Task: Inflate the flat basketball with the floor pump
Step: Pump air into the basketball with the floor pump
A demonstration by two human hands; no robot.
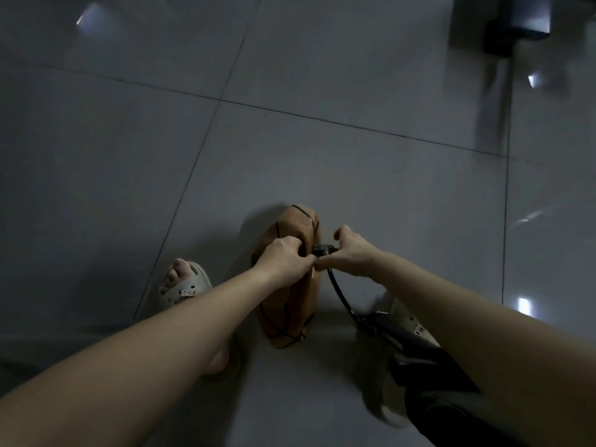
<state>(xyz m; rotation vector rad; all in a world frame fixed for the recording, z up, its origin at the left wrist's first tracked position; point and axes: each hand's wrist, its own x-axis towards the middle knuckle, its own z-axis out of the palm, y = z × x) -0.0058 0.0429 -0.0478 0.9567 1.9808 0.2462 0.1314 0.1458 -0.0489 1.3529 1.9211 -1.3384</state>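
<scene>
A flat, folded orange basketball [298, 227] with black seams stands on edge on the grey tiled floor between my feet. My left hand [283, 258] pinches the ball's upper edge. My right hand [351, 253] grips the black hose head [322, 250], which points at the ball right beside my left fingers. The black hose [338, 291] curves down from it to the black floor pump [416, 350], which lies low at the right, partly hidden by my right forearm. The valve itself is hidden by my fingers.
My left foot in a beige clog [185, 287] rests left of the ball; my right clog [416, 324] is by the pump. A dark piece of furniture [509, 24] stands at the far top right. Glossy floor tiles stretch ahead.
</scene>
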